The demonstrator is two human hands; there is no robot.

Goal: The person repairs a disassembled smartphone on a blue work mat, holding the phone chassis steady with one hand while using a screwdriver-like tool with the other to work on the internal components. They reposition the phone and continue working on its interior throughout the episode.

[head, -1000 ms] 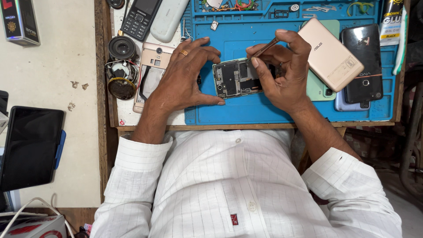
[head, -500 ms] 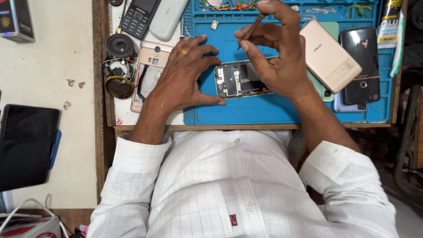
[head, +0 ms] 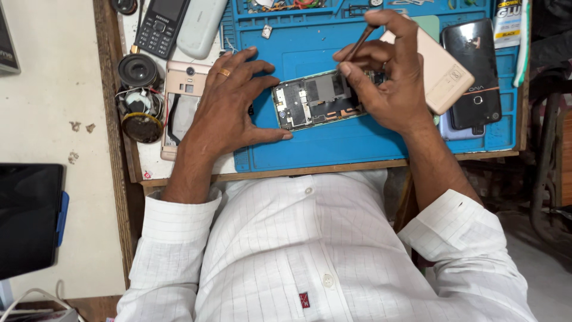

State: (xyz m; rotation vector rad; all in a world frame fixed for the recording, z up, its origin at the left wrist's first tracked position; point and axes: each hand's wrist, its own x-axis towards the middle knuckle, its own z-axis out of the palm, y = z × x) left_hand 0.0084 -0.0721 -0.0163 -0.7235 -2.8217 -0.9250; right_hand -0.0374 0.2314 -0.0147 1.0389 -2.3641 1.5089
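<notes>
Since half a second ago the right hand [head: 396, 77] has lowered its pinched thin tool [head: 359, 42] toward the opened phone [head: 316, 98] lying on the blue mat [head: 357, 143] on the counter, while the left hand [head: 229, 98] stays spread open, fingertips bracing the phone's left end.

Opened phone [head: 316, 98] on mat [head: 333, 149] (between both hands)

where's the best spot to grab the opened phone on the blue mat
Take the opened phone by its two long edges at the left end, coming from the left hand side. It lies flat with the circuitry facing up, and the right hand covers the other end.
</notes>
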